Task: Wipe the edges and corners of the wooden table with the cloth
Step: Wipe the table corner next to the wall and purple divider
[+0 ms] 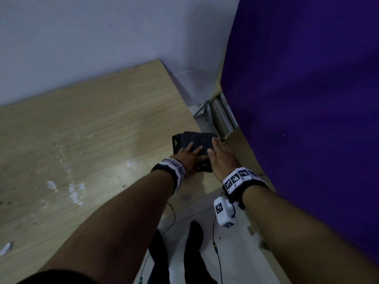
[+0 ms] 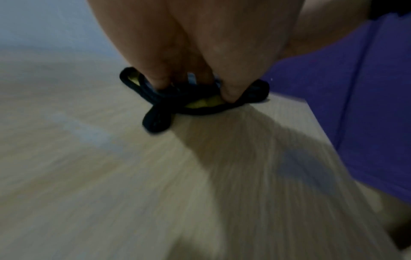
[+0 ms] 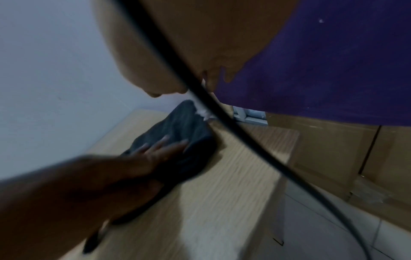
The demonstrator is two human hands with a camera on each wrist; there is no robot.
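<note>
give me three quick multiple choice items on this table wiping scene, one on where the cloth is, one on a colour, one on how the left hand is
1. Where does the cloth lie?
A. by the table's right edge
B. on the floor
C. against the wall

2. What colour is the panel beside the wooden table?
A. red
B. purple
C. green

3. How is the left hand?
A. a raised fist
B. flat, pressing the cloth
C. off the table

Key: 1 A, the head view shows it at that edge. 2 B, the panel is plainly purple. 3 B, straight fingers lie on the cloth.
</note>
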